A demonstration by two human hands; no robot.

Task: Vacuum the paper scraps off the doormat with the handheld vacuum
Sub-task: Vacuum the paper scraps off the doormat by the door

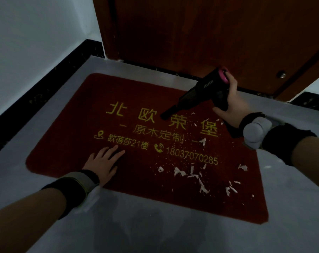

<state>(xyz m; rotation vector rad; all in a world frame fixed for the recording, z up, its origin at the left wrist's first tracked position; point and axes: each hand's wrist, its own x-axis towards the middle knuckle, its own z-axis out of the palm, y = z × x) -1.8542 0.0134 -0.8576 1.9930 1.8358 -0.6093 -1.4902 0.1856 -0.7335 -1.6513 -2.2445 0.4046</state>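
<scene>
1. The right hand (231,99) grips the black handheld vacuum (197,92), its thin nozzle tip low over the middle of the red doormat (67,147).
2. The left hand (102,163) lies flat, fingers spread, on the doormat's near left part.
3. White paper scraps (191,173) lie on the doormat's right part.

Doormat (67,161) lies on floor (155,234) before door (209,33), wall (27,33) to its left. Paper scraps (195,174) on mat's right half. Left hand (102,164) flat on mat's left-front; right hand (231,99) w/ vacuum (197,94) over rear-right, nozzle toward mat centre.
</scene>
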